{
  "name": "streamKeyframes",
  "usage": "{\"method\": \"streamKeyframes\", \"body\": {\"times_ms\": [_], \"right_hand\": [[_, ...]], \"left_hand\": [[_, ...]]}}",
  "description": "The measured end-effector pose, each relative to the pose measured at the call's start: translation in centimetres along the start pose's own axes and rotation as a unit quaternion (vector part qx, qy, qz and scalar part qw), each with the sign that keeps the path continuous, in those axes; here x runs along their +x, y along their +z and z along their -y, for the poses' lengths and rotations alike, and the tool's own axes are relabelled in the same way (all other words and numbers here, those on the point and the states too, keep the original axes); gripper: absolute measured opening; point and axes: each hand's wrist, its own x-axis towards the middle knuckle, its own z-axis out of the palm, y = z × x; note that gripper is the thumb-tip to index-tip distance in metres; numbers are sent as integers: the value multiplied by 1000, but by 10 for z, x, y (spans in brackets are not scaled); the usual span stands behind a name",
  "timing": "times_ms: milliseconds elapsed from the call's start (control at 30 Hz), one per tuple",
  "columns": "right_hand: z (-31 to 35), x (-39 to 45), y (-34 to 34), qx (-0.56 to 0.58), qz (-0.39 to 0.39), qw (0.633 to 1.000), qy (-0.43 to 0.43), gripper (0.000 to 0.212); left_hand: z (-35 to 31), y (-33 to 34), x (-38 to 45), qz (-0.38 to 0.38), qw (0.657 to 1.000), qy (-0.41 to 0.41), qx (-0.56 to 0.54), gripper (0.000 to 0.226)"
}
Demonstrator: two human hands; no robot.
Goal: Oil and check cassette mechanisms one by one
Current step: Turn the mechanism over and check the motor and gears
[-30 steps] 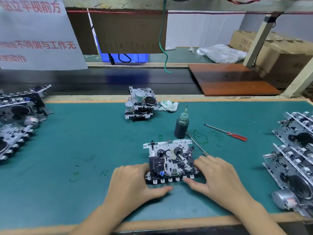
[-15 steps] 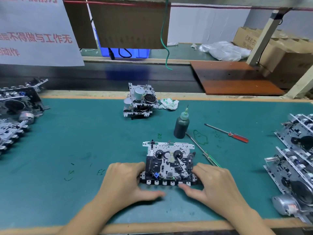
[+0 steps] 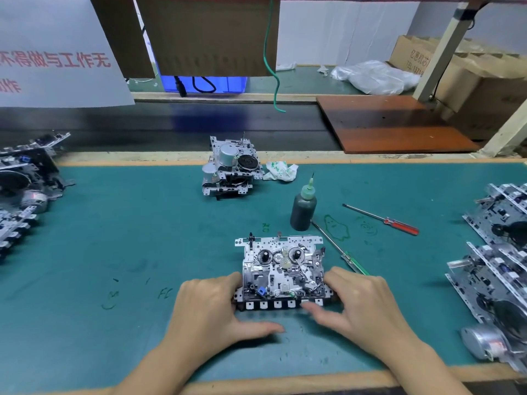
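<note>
A: Where is the cassette mechanism (image 3: 282, 273) kept?

B: Flat on the tabletop (image 3: 128, 252), oil bottle (image 3: 303, 208) at one o'clock.

A: And each grip?

B: The left hand (image 3: 212, 309) is curled around its edge; the right hand (image 3: 360, 305) likewise, thumb at the keys. Keys are best pressed singly while it is steadied.

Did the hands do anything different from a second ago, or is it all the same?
Almost the same. The left hand and right hand still hold the two sides of the cassette mechanism on the green mat; the right thumb now reaches toward its front keys. Only the camera shifted a little. The oil bottle, red screwdriver and green screwdriver have not moved.
</note>
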Motion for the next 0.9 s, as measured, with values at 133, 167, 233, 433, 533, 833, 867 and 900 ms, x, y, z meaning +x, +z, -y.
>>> {"method": "streamKeyframes", "body": {"times_ms": [133,167,233,433,533,833,867,900], "right_hand": [[0,0,-1,8,12,1000,11,52],[1,-1,0,7,10,1000,24,53],[4,-2,1,0,3,999,50,55],[-3,-4,-1,2,22,1000,6,49],[-4,-4,-2,-17,21,1000,-9,50],[0,-6,-6,16,13,1000,-19,49],[1,-6,-5,7,4,1000,-16,47],[2,-6,-5,1,-3,1000,-12,46]], "left_hand": [[0,-2,-1,35,999,4,-6,60],[1,-2,-2,35,999,21,-5,59],[2,-4,-3,31,998,50,-11,58],[2,-6,-2,22,998,60,-21,48],[5,-5,-3,14,997,71,-12,45],[10,-5,-1,11,997,71,10,49],[10,-6,0,19,997,78,12,52],[8,-7,1,22,997,78,12,55]]}}
